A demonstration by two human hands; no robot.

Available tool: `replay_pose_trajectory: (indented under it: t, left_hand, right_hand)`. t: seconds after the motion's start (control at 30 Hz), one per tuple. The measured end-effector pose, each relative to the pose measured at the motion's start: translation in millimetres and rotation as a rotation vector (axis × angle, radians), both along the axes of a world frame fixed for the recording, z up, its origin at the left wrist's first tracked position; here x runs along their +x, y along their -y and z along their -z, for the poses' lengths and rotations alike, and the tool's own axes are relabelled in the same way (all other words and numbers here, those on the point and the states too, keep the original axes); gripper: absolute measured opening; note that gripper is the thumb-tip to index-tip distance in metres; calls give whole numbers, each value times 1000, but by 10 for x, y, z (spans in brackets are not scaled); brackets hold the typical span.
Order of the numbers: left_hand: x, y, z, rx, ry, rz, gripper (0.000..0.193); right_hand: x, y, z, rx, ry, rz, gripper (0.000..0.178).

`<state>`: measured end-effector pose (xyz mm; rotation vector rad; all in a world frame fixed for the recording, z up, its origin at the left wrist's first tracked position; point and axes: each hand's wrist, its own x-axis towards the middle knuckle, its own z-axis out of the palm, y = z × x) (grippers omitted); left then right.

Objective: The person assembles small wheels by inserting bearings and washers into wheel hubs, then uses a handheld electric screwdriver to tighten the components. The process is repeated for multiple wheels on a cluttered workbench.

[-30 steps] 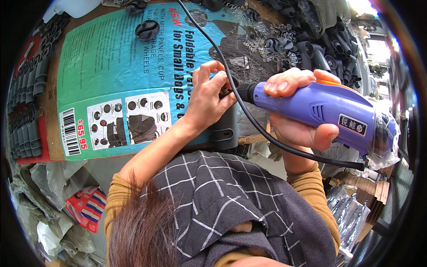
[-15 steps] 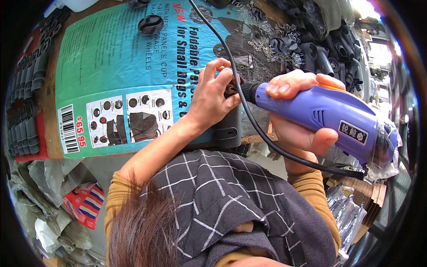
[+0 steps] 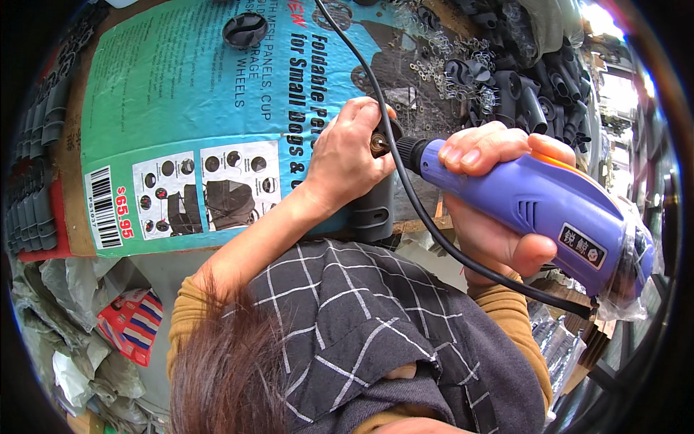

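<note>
A purple electric screwdriver (image 3: 531,206) lies in the grip of my right hand (image 3: 483,150), its black nose pointing left. The tip meets a small brassy metal piece (image 3: 378,144) at the end of a dark grey plastic part (image 3: 372,210). My left hand (image 3: 347,160) is wrapped round this part and holds it at the table's near edge; its fingers hide much of it. A black power cord (image 3: 416,192) runs across, in front of the screwdriver's nose, and joins the tool's rear end.
Flattened printed cardboard (image 3: 163,94) covers the table, with a round black knob (image 3: 244,31) on it. Small metal hooks and rings (image 3: 444,69) lie scattered beyond my hands. Black plastic parts (image 3: 531,101) are heaped at the far right; grey ones (image 3: 36,195) stand in rows at left.
The screwdriver has shifted slightly right and down in the picture with my right hand. My left fingers have drawn closer together round the plastic part. The view has shifted a little.
</note>
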<state>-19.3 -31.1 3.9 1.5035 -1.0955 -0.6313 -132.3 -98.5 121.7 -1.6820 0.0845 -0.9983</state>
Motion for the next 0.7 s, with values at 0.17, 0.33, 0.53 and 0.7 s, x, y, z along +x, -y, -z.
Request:
replay_pose_trajectory:
  t: [0.17,0.33,0.53,0.7]
  left_hand:
    - [-13,10,16,-38,53,-39,56]
    - [-12,4,8,-6,24,-29,58]
    - [-18,10,12,16,27,-23,59]
    - [-32,16,52,20,33,-35,58]
  right_hand:
    - [-28,19,3,54,6,-46,93]
    - [-27,80,-26,67,-8,-144,91]
    - [38,-11,46,30,-73,78,91]
    - [56,29,114,55,-46,28,92]
